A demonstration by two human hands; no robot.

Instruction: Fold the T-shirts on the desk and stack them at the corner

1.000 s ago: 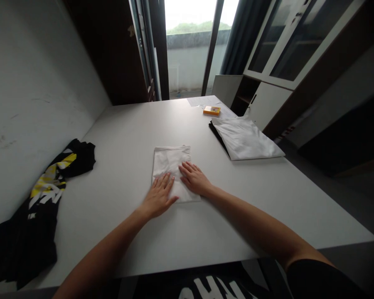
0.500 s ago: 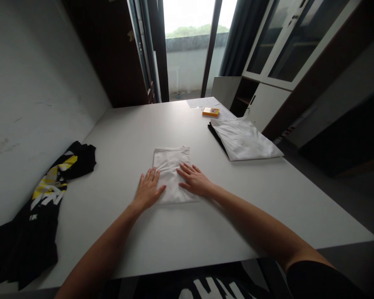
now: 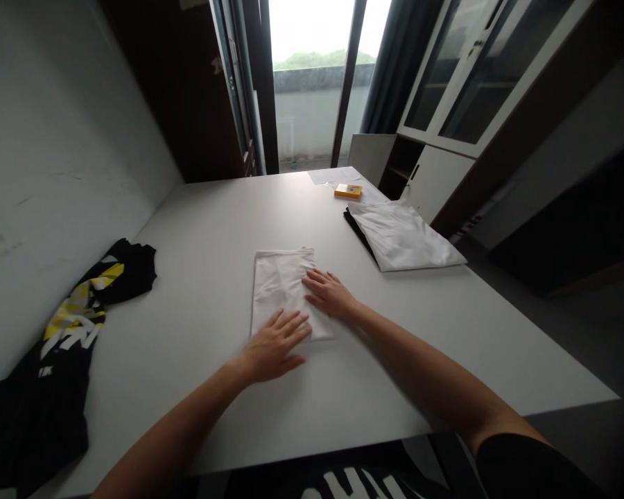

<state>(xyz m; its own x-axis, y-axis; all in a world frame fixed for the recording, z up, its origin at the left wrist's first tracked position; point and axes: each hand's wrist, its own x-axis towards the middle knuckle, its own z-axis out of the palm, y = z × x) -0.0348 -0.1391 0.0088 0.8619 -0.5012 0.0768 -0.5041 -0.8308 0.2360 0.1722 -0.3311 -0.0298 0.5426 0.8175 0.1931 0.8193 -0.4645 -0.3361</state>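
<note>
A small folded white garment (image 3: 281, 281) lies flat in the middle of the white table (image 3: 208, 229). My left hand (image 3: 275, 344) rests palm down on its near edge, fingers stretched out and slightly spread. My right hand (image 3: 331, 293) lies flat on the garment's right side, fingers extended toward the left. Neither hand grips anything.
A crumpled black shirt with yellow and white print (image 3: 57, 346) lies at the table's left edge by the wall. A larger folded white garment (image 3: 403, 235) sits on a dark one at the right. An orange box (image 3: 348, 190) and papers are at the far end.
My left hand slid from the garment's left edge down and right onto its near edge. My right hand stayed almost in place on the right side.
</note>
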